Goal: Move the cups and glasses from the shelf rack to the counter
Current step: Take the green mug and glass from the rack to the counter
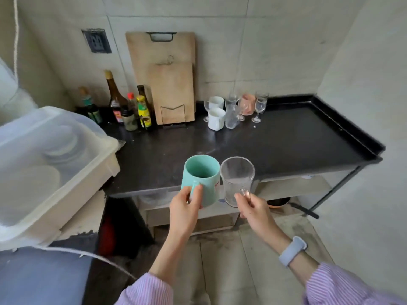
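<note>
Mugs get carried by their handles, teal mug in left hand, glass mug in right hand, surface just ahead.

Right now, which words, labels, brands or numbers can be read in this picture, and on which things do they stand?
None can be read.
Bottle labels: printed, but too blurred.
Teal mug: a small red mark on its side, unreadable.
Wall socket: no legible text.

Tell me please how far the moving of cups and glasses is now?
Done: two white mugs, a pink cup and several stemmed glasses stand at the back of the black counter. In hand: left hand holds a teal mug, right hand a clear glass mug. Both remain unplaced. The rack is out of view.
</note>
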Action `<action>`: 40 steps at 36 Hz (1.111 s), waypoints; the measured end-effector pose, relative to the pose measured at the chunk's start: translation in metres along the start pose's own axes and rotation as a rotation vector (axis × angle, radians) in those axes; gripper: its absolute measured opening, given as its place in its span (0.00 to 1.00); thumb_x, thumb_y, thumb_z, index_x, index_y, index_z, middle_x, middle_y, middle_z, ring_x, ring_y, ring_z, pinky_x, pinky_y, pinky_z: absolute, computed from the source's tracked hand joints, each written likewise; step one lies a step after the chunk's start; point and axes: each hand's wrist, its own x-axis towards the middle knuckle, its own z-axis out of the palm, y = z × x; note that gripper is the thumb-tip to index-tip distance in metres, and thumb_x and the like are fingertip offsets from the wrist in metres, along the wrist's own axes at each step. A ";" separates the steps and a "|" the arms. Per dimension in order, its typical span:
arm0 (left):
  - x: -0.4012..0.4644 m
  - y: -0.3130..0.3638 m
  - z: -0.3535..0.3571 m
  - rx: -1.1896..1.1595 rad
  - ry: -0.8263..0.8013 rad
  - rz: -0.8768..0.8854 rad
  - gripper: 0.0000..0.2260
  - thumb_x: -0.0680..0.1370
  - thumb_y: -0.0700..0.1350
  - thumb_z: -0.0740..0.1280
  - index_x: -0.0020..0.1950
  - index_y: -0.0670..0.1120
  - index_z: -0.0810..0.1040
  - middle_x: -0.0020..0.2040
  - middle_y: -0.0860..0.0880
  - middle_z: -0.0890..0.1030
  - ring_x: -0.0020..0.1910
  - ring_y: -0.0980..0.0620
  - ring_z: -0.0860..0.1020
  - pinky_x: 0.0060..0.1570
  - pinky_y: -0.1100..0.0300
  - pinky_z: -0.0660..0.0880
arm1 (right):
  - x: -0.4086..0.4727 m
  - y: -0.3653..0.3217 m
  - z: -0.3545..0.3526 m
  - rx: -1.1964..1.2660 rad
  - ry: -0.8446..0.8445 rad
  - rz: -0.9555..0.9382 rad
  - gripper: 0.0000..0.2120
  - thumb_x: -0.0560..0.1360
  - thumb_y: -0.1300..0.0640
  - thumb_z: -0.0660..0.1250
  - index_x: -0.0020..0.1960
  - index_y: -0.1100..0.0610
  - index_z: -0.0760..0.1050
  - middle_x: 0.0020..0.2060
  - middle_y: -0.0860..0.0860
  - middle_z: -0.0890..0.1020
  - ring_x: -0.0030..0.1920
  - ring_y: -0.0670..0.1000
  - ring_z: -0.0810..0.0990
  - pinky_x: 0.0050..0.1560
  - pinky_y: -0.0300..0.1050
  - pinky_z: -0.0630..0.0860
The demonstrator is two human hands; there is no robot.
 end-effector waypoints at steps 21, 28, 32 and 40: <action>0.226 -0.013 0.254 -0.080 -0.296 -0.179 0.17 0.78 0.50 0.62 0.30 0.47 0.68 0.29 0.52 0.71 0.31 0.55 0.69 0.32 0.65 0.68 | 0.257 0.083 -0.132 0.115 0.208 0.284 0.19 0.77 0.55 0.60 0.29 0.53 0.60 0.24 0.47 0.63 0.26 0.45 0.61 0.31 0.42 0.63; 0.289 -0.023 0.353 -0.104 -0.254 -0.318 0.16 0.80 0.47 0.58 0.32 0.46 0.68 0.31 0.52 0.71 0.33 0.53 0.69 0.40 0.54 0.70 | 0.361 0.125 -0.181 0.093 0.170 0.382 0.15 0.77 0.52 0.60 0.35 0.58 0.64 0.28 0.52 0.63 0.30 0.48 0.63 0.36 0.47 0.65; 0.320 -0.031 0.391 -0.092 -0.216 -0.346 0.16 0.80 0.47 0.58 0.32 0.47 0.67 0.31 0.52 0.70 0.34 0.54 0.68 0.39 0.56 0.68 | 0.408 0.144 -0.197 0.112 0.158 0.399 0.15 0.77 0.52 0.61 0.35 0.58 0.64 0.28 0.53 0.63 0.30 0.49 0.63 0.37 0.48 0.66; 0.369 -0.053 0.430 -0.099 -0.153 -0.380 0.15 0.80 0.48 0.57 0.35 0.46 0.68 0.33 0.51 0.71 0.37 0.53 0.69 0.43 0.53 0.71 | 0.477 0.163 -0.209 0.153 0.166 0.421 0.17 0.77 0.54 0.60 0.31 0.56 0.62 0.27 0.50 0.64 0.32 0.49 0.65 0.43 0.49 0.70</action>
